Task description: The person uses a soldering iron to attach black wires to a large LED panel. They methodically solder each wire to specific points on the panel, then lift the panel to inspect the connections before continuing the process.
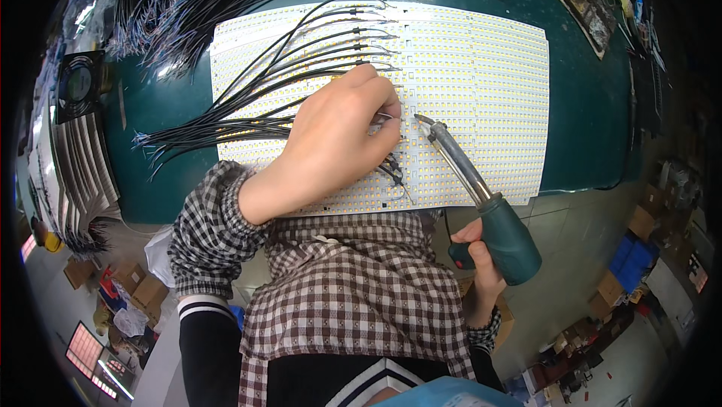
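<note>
A wide white LED board [504, 98], made up of rows of small yellowish chips, lies on the green tabletop. My left hand [331, 125] rests over its middle, thumb and forefinger pinched together on the thin wire end of a black cable. Several black cables [301, 40] run across the board's left half, their stripped ends along a column of pads near the centre. My right hand [483, 264] grips the dark green handle of a soldering gun [510, 238]. The gun's tip points up and left, close to the pads just right of my left fingertips.
Thick bundles of black cables [218, 8] lie along the far left of the table. A stack of white strips [79, 170] and a black square fan [80, 85] sit at the left edge. At the far right is a stained, worn box [585, 7] beside loose wires.
</note>
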`<move>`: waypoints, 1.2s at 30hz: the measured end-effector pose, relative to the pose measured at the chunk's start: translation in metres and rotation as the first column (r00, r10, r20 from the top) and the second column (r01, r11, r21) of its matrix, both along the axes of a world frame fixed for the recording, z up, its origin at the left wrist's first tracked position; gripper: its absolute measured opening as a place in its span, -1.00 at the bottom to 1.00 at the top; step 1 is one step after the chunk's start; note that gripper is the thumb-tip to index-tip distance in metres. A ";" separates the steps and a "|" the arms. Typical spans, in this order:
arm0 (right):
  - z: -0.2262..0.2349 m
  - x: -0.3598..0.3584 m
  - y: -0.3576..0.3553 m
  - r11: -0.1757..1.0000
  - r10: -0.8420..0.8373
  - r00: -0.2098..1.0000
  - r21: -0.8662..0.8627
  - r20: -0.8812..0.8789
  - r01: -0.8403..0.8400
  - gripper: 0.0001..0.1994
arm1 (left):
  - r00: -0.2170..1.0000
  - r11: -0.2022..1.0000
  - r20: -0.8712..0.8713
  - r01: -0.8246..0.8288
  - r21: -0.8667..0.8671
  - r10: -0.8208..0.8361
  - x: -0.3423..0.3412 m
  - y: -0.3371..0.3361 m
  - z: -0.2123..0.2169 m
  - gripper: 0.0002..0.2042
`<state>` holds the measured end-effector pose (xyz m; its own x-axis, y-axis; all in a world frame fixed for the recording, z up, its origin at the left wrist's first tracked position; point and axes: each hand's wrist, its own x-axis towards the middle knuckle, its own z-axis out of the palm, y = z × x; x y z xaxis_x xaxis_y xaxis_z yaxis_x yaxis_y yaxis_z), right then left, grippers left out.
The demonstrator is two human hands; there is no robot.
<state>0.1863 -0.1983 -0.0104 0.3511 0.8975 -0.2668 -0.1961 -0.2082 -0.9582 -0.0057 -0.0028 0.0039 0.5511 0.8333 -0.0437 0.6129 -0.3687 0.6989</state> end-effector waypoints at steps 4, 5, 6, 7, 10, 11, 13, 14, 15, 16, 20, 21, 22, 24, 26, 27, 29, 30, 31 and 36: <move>-0.002 0.004 -0.002 0.998 0.026 1.000 0.057 0.008 -0.027 -0.62 | 0.999 0.939 0.049 -0.021 0.343 0.005 -0.007 -0.014 0.001 -0.84; -0.003 0.006 -0.002 0.997 0.035 0.999 0.070 0.008 -0.036 -0.66 | 0.998 0.872 0.058 -0.018 0.489 -0.012 -0.010 -0.019 0.003 -0.83; -0.004 0.006 -0.003 0.996 0.040 0.999 0.081 0.007 -0.040 -0.69 | 0.999 0.893 0.023 0.011 0.450 -0.024 -0.015 -0.025 0.002 -0.81; -0.004 0.005 -0.002 0.995 0.047 0.999 0.085 -0.007 -0.046 -0.73 | 0.999 0.910 -0.013 0.034 0.412 -0.032 -0.020 -0.032 0.002 -0.79; 0.000 0.004 -0.002 0.995 0.057 0.997 0.086 -0.049 -0.053 -0.81 | 0.988 0.930 -0.146 0.102 0.352 -0.053 -0.026 -0.052 0.003 -0.79; 0.002 0.004 -0.002 0.996 0.053 0.997 0.080 -0.064 -0.048 -0.83 | 0.982 0.927 -0.172 0.133 0.352 -0.076 -0.027 -0.056 0.003 -0.79; 0.003 0.003 -0.003 0.996 0.044 0.995 0.081 -0.085 -0.038 -0.84 | 0.975 0.918 -0.181 0.187 0.349 -0.130 -0.029 -0.066 0.003 -0.79; 0.004 0.002 -0.004 0.996 0.040 0.995 0.087 -0.092 -0.032 -0.83 | 0.980 0.919 -0.156 0.172 0.354 -0.123 -0.028 -0.065 0.005 -0.79; 0.004 0.002 -0.005 0.995 0.036 0.995 0.093 -0.098 -0.027 -0.83 | 0.984 0.920 -0.131 0.157 0.358 -0.117 -0.028 -0.063 0.009 -0.79; 0.005 0.001 -0.006 0.995 0.028 0.994 0.097 -0.105 -0.018 -0.83 | 0.988 0.922 -0.107 0.141 0.361 -0.109 -0.028 -0.060 0.013 -0.79; 0.002 -0.001 -0.007 0.991 -0.010 0.990 0.129 -0.138 0.028 -0.83 | 0.986 0.865 -0.109 0.165 0.473 -0.128 -0.011 -0.026 0.015 -0.83; 0.000 -0.001 -0.006 0.989 -0.016 0.989 0.142 -0.147 0.038 -0.83 | 0.983 0.904 -0.110 0.177 0.390 -0.145 -0.011 -0.021 0.009 -0.86; 0.000 0.000 -0.006 0.989 -0.012 0.990 0.142 -0.143 0.032 -0.83 | 0.983 0.911 -0.102 0.182 0.369 -0.155 -0.011 -0.018 0.006 -0.87; -0.001 0.003 -0.009 0.990 -0.004 0.991 0.142 -0.133 0.023 -0.83 | 0.980 0.925 -0.086 0.195 0.327 -0.177 -0.011 -0.013 0.004 -0.89; -0.005 0.005 -0.012 0.991 -0.014 0.992 0.133 -0.127 0.031 -0.81 | 0.991 0.959 0.011 0.128 0.253 -0.135 -0.012 -0.015 0.001 -0.90; -0.006 0.005 -0.013 0.991 -0.017 0.992 0.129 -0.123 0.033 -0.80 | 0.992 0.972 0.058 0.094 0.213 -0.109 -0.012 -0.016 0.000 -0.91; -0.004 0.004 -0.010 0.991 -0.026 0.994 0.127 -0.110 0.040 -0.77 | 0.994 0.984 0.069 0.077 0.160 -0.089 -0.010 -0.019 0.001 -0.91; -0.003 0.004 -0.009 0.991 -0.030 0.994 0.125 -0.103 0.043 -0.75 | 0.994 0.989 0.074 0.068 0.132 -0.078 -0.009 -0.020 0.001 -0.91; -0.003 0.004 -0.009 0.992 -0.018 0.995 0.124 -0.097 0.030 -0.74 | 0.994 0.989 0.067 0.077 0.129 -0.086 -0.009 -0.019 0.000 -0.91; -0.007 0.009 -0.014 0.993 0.050 0.996 0.109 -0.078 -0.042 -0.71 | 0.990 0.999 0.139 0.034 0.032 -0.039 -0.007 -0.017 -0.007 -0.90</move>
<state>0.1956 -0.2123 -0.0178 0.2900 0.9372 -0.1938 -0.2657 -0.1157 -0.9571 -0.0129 -0.0200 -0.0029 0.5801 0.8123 0.0598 0.4963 -0.4107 0.7649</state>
